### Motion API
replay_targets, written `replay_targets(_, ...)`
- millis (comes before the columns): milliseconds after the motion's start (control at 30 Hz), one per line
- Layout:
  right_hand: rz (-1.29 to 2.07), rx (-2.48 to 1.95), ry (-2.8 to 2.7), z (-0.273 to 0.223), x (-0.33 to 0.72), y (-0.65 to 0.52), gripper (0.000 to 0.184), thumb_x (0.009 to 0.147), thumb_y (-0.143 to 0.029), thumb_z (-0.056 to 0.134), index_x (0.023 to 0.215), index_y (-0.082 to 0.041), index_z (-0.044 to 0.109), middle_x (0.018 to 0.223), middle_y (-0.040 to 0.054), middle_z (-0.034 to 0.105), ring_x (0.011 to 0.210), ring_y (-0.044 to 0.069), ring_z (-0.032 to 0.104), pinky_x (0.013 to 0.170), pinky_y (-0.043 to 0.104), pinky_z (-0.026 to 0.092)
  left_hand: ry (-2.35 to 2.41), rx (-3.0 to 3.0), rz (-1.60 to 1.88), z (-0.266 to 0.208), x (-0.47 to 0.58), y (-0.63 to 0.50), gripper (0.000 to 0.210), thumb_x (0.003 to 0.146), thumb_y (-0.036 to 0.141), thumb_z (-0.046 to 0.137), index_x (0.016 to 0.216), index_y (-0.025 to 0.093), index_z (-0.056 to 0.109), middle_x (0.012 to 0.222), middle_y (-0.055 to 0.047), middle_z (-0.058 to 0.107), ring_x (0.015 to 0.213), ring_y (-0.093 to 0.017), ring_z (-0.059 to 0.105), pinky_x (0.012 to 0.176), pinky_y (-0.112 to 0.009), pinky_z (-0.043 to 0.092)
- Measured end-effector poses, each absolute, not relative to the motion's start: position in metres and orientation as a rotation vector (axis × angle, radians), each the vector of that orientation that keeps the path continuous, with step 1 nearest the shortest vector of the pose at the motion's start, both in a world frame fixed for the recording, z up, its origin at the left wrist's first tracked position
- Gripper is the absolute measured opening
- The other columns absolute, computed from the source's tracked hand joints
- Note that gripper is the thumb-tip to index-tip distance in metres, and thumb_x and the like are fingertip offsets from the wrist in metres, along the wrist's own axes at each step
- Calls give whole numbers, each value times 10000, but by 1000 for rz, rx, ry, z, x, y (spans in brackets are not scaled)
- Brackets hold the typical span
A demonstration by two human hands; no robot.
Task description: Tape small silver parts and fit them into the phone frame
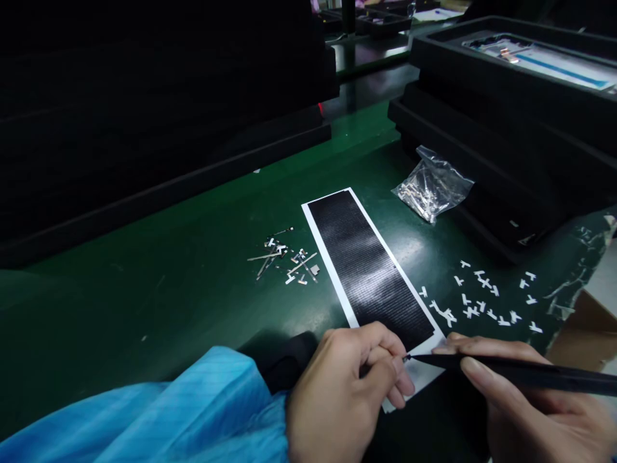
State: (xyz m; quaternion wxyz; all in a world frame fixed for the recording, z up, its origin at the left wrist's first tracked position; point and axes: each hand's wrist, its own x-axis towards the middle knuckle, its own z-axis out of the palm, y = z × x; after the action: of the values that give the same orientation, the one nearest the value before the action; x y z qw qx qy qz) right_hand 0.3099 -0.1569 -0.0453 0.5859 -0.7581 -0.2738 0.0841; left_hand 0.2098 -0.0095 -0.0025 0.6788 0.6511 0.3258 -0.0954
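Observation:
My left hand [344,386] is closed in a pinch, with a tiny dark part [406,358] at its fingertips. In my right hand [540,405] are black tweezers [511,370], whose tip meets that part or lies right against it. Beneath both hands is the near end of a white backing sheet [421,376]. Its face carries a glossy black panel [371,270] divided into many thin rows. Left of the sheet lies a loose pile of small flex-like metal parts [289,257]. Small white T-shaped pieces [475,308] are scattered on the right.
A clear plastic bag [431,186] of small metallic parts lies beyond the sheet. Stacked black foam trays [501,122] stand at the right back. A large black stack [164,122] fills the left back. The green mat [202,276] has a torn right edge near a cardboard box [583,331].

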Motion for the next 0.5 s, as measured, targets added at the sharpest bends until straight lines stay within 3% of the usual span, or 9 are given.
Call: replay_targets(500, 244, -1819, -565, -43, 310, -159, 87, 673, -321, 750, 696, -240, 731, 726, 5, 716, 655, 165, 691, 626, 93, 528, 760, 1446, -217, -1, 210, -9, 175, 788, 186, 461, 700, 159, 610, 690, -22, 704, 646, -145, 635, 695, -235, 460)
